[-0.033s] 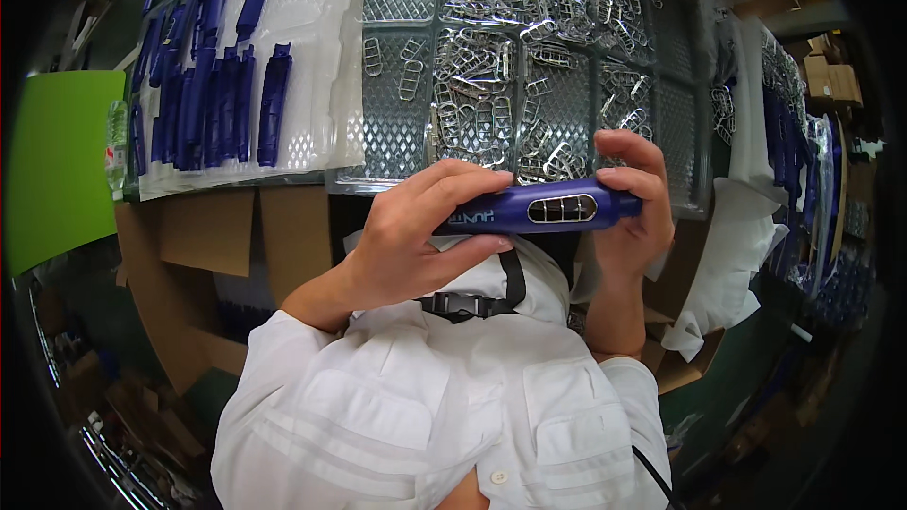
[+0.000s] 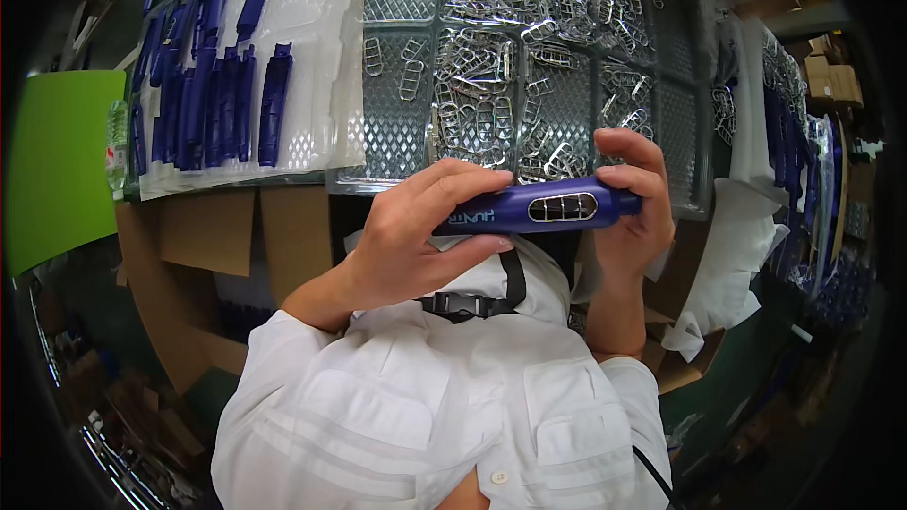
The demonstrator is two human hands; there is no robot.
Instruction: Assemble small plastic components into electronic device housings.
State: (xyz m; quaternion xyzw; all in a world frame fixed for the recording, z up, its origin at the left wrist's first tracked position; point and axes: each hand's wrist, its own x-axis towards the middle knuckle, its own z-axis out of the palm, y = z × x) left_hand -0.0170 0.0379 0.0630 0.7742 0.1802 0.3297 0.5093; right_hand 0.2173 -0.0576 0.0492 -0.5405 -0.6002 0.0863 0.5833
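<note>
Between my hands I hold a long purple-blue plastic housing (image 2: 515, 212) level in front of my chest. An oval slot near its right end carries a chrome frame (image 2: 563, 208) with crossbars. My left hand (image 2: 411, 236) grips the left end, thumb below and fingers above, hiding that end. My right hand (image 2: 642, 203) holds the narrower right tip between thumb and fingers, with its upper finger raised off the housing. Just beyond the housing, loose chrome frames (image 2: 487, 123) like the fitted one lie in a clear compartment tray (image 2: 397, 146).
Several blue housing pieces (image 2: 274, 109) lie on a white-covered tray (image 2: 316, 85) at the left. A plastic bottle (image 2: 116, 146) stands beside a green panel (image 2: 57, 161). Open cardboard boxes (image 2: 298, 236) sit below the table edge. White wrapping (image 2: 727, 255) hangs at the right.
The housing has rolled very slightly in my hands, showing more of its printed side. Both hands keep their places.
</note>
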